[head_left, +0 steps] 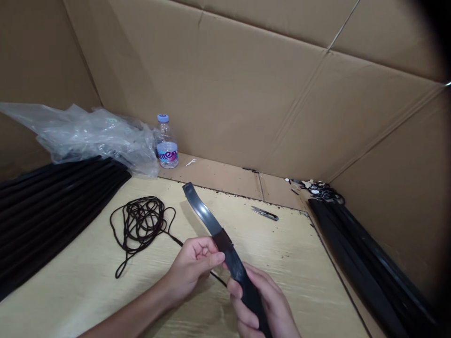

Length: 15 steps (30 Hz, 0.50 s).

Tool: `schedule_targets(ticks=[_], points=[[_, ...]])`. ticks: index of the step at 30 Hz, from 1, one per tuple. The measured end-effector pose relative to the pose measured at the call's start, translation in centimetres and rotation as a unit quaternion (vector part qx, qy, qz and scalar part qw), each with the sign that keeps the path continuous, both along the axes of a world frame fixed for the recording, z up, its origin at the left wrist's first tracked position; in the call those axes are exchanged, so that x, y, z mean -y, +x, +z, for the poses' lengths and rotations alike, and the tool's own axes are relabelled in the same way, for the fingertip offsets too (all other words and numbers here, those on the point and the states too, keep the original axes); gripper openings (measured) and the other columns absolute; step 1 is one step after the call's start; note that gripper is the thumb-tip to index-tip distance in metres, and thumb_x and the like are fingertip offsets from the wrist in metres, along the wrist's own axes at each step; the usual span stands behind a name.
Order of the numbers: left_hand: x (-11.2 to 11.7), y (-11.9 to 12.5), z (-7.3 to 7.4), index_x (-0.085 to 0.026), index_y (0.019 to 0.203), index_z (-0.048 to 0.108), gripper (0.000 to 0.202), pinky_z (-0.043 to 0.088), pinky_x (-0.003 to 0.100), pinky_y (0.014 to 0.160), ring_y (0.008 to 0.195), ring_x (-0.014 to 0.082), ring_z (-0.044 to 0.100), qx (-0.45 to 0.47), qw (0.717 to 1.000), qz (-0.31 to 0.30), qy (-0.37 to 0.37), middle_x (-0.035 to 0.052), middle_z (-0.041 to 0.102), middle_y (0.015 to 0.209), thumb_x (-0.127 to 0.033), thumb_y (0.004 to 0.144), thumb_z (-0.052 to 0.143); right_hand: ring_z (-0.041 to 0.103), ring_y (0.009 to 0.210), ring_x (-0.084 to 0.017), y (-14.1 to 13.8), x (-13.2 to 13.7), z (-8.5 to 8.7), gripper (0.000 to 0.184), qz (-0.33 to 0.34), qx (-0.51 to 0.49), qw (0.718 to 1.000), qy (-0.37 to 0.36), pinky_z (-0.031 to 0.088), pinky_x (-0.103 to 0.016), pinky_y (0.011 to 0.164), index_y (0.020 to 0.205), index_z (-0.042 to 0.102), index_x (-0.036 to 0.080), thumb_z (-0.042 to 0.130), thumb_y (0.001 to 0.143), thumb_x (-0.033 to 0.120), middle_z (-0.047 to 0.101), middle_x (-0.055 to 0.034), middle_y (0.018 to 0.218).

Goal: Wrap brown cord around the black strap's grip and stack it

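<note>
A long dark grey curved strip (202, 211) slants up from my hands toward the far left, with a band of dark cord wound round its middle (223, 239). My right hand (262, 303) is wrapped round the strip's lower end. My left hand (193, 267) pinches at the wound band, fingers curled, with a thin dark cord (218, 278) running under it. That cord leads left to a loose tangled coil (141, 225) on the pale wooden board (88, 291).
A stack of long black strips (52, 211) lies at the left under a crumpled clear plastic bag (91, 134). More black strips (369, 267) lie along the right. A small water bottle (166, 142) and thread snips (265, 213) sit further back. Cardboard walls (246, 94) surround the board.
</note>
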<state>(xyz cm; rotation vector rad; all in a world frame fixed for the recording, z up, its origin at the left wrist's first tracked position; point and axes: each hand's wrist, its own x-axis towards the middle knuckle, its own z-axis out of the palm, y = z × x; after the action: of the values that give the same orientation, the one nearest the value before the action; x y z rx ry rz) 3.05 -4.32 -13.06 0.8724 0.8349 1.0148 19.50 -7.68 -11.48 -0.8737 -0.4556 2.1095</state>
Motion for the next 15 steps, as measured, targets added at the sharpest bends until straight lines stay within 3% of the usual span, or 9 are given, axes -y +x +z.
schedule_targets(ticks=[5,10,12,15], points=[[0.5,0.5,0.3,-0.014,0.069,0.052,0.032,0.008,0.018,0.037,0.037,0.0015,0.017,0.014,0.999,-0.033,-0.011,-0.0113,0.031,0.043,-0.039,0.076,0.071,0.035,0.025,-0.002,-0.1,0.1,-0.7,0.037,-0.018,0.061,0.997,0.045,0.034,-0.013,0.023,0.088,0.054,0.018,0.066,0.078,0.052,0.06,0.0045,0.053],[0.8,0.6,0.6,-0.014,0.077,0.057,0.031,0.007,0.018,0.036,0.034,0.0012,0.015,0.007,0.995,-0.091,-0.031,-0.0115,0.031,0.042,-0.043,0.081,0.065,0.045,0.028,-0.007,0.3,-0.4,-0.7,0.033,-0.008,0.072,0.99,0.118,0.046,-0.021,0.029,0.074,0.056,0.014,0.061,0.083,0.045,0.064,-0.0023,0.051],[0.9,0.7,0.9,-0.013,0.075,0.057,0.031,0.009,0.017,0.037,0.035,0.0008,0.018,0.002,0.995,-0.092,-0.026,-0.0095,0.037,0.044,-0.042,0.081,0.065,0.046,0.03,-0.007,0.4,-0.5,-0.5,0.035,-0.012,0.086,0.988,0.128,0.046,-0.021,0.029,0.074,0.061,0.011,0.06,0.083,0.045,0.068,-0.0067,0.06],[1.0,0.9,1.4,-0.013,0.076,0.057,0.03,0.021,0.017,0.038,0.038,0.0047,0.038,0.034,0.994,-0.106,-0.008,-0.0021,0.053,0.056,-0.042,0.081,0.064,0.052,0.038,-0.009,0.5,-0.4,-0.1,0.036,-0.016,0.106,0.984,0.143,0.052,-0.025,0.039,0.076,0.065,0.008,0.06,0.083,0.044,0.071,-0.0124,0.074]])
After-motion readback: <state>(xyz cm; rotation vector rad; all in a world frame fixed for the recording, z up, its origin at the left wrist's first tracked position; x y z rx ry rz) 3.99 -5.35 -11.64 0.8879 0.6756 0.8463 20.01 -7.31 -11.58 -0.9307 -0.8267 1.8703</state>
